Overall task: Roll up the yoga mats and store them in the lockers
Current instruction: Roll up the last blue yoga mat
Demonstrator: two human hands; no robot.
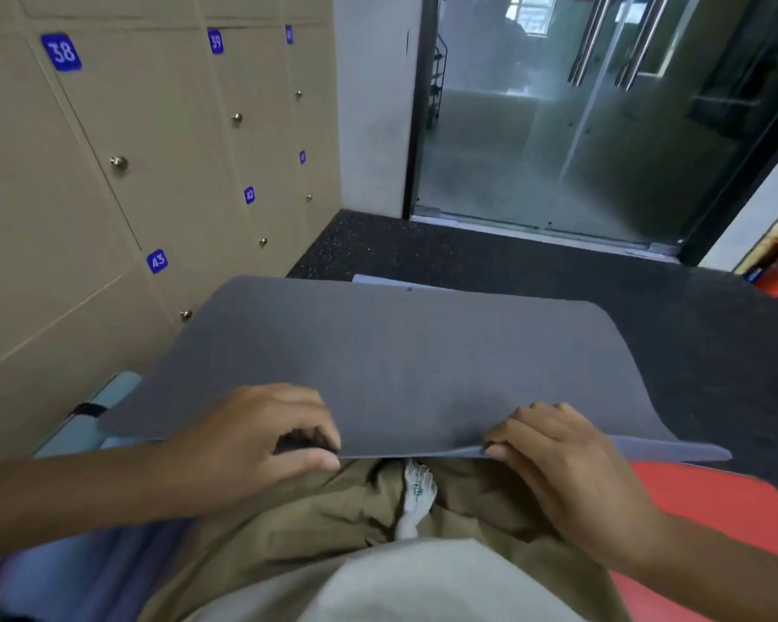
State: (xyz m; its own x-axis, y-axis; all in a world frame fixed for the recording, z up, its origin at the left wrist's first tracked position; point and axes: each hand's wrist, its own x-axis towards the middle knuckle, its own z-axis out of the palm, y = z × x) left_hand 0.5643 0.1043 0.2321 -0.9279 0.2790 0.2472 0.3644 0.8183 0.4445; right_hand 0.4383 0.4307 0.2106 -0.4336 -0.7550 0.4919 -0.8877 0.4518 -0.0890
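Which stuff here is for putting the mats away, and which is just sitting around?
For the job:
grey mat, gripped by left hand and right hand
red mat
lockers

Just there:
glass door
pale rolled mat by the lockers

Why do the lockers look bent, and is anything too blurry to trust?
Head view: wide-angle distortion bows the lockers; labels 38, 39, 42, 43 read clearly, the farthest are too small and soft. The glass door is hazy with reflections. Both hands gripping the grey mat are sharp.
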